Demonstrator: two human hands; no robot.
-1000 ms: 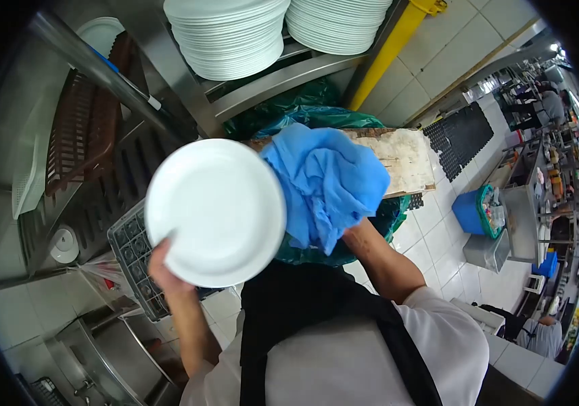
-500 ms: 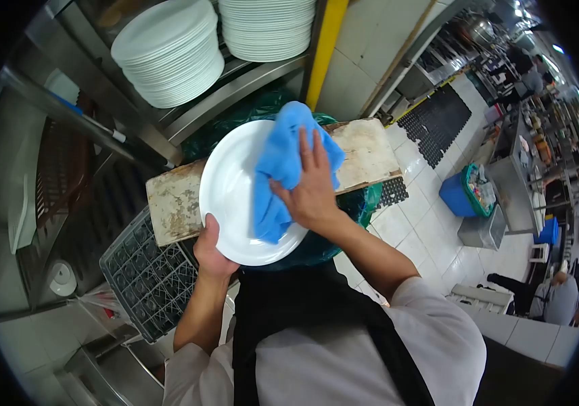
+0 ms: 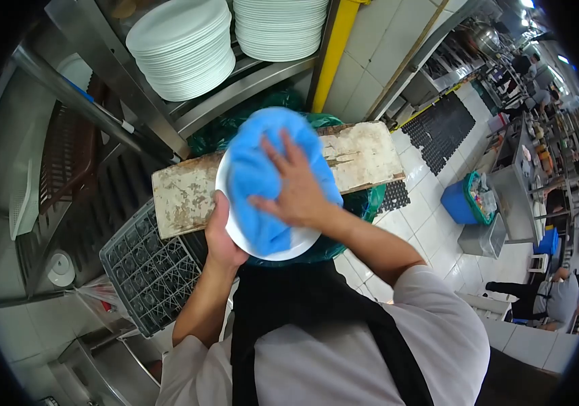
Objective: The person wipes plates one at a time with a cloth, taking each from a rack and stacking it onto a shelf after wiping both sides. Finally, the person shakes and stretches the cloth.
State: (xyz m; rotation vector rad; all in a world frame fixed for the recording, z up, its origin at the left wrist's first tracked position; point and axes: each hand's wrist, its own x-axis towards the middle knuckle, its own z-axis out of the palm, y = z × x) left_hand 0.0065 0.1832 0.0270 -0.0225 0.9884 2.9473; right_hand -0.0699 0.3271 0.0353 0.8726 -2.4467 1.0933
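Observation:
A white plate is held tilted in front of my apron, mostly covered by a blue cloth. My left hand grips the plate's lower left rim, thumb along the edge and the fingers hidden underneath. Pressed flat on the cloth, my right hand has its fingers spread over the middle of the plate. Beneath the plate lies a worn whitish board, which rests across a bin lined with a green plastic bag.
Tall stacks of white plates stand on a metal shelf ahead. A grey glass rack is low at my left. To the right, a blue bin stands on the tiled floor beside a metal counter; people are farther off.
The cloth and my right hand have moved left across the plate, covering most of its face. The plate has shifted slightly right, with my left hand still on its rim.

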